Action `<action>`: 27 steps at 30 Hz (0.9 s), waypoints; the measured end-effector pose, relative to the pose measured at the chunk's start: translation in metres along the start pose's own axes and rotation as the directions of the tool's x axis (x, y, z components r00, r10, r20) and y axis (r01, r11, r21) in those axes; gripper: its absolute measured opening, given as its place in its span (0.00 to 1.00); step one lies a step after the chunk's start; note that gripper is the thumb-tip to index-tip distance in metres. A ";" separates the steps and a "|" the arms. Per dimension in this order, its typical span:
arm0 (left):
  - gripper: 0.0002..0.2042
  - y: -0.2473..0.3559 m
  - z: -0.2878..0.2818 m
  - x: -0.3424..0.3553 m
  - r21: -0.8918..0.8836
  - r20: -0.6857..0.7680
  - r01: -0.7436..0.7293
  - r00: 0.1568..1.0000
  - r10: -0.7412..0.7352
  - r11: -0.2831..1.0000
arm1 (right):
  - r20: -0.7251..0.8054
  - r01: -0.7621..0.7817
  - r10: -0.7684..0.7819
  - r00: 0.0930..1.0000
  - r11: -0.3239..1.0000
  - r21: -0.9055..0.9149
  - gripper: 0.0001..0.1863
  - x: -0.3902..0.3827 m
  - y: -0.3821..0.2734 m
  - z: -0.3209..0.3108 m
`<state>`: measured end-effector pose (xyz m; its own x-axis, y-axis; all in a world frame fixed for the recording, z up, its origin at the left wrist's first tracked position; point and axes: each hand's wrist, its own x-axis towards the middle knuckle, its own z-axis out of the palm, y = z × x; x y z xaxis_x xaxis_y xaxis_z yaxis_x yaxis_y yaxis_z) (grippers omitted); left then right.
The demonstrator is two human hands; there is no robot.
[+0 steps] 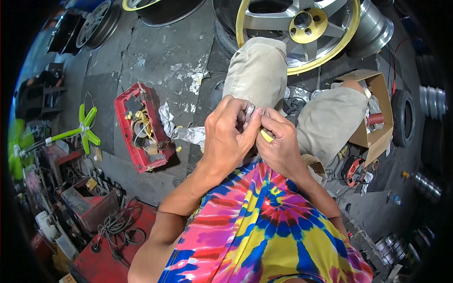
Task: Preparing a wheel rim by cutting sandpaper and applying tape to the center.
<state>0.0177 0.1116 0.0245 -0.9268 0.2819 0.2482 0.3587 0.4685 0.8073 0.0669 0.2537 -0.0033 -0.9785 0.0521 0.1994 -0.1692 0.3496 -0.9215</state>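
My left hand (227, 134) and my right hand (279, 144) meet above my lap, fingertips pinched close together. A small yellow strip (266, 136) pokes out from the curled fingers of my right hand. The left fingers are closed too, and a small greyish-white piece shows at their tips; its kind is hidden by the fingers. Just beyond my knees stands a silver spoked wheel rim (302, 41), its outer lip and hub covered in yellow.
To the left lies a red open tray (123, 109) of scraps, with crumpled foil-like wrapping (191, 135) beside it. A cardboard box (381, 129) and a small tyre (403, 118) are on the right. A green-bladed fan (85, 127) and a red cabinet (101, 250) stand further left.
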 end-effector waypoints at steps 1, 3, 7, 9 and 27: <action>0.08 0.001 0.002 -0.001 0.002 0.002 0.000 1.000 0.000 1.000 | -0.005 -0.031 0.031 1.000 0.999 -0.044 0.04 0.000 -0.004 -0.001; 0.07 0.002 0.004 -0.003 0.039 -0.085 -0.046 0.995 0.049 0.998 | -0.015 -0.063 0.062 0.998 0.995 -0.083 0.04 -0.001 -0.007 -0.004; 0.05 0.000 0.002 -0.007 0.022 -0.122 -0.059 0.991 0.061 0.998 | 0.055 -0.078 0.081 0.995 0.995 -0.069 0.05 0.001 -0.009 -0.009; 0.06 -0.005 -0.002 -0.004 -0.094 -0.027 -0.114 0.993 0.112 0.989 | 0.109 -0.093 0.097 0.989 0.995 -0.046 0.06 0.002 -0.004 -0.017; 0.10 -0.060 -0.015 0.031 -0.526 0.501 0.350 0.864 -0.050 0.775 | 0.137 0.010 -0.026 0.990 0.994 0.111 0.08 0.006 0.010 -0.013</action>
<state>-0.0343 0.0799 -0.0079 -0.7627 0.6398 -0.0943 -0.1049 0.0215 0.9943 0.0613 0.2697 -0.0071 -0.9808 -0.0855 0.1755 -0.1914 0.2445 -0.9506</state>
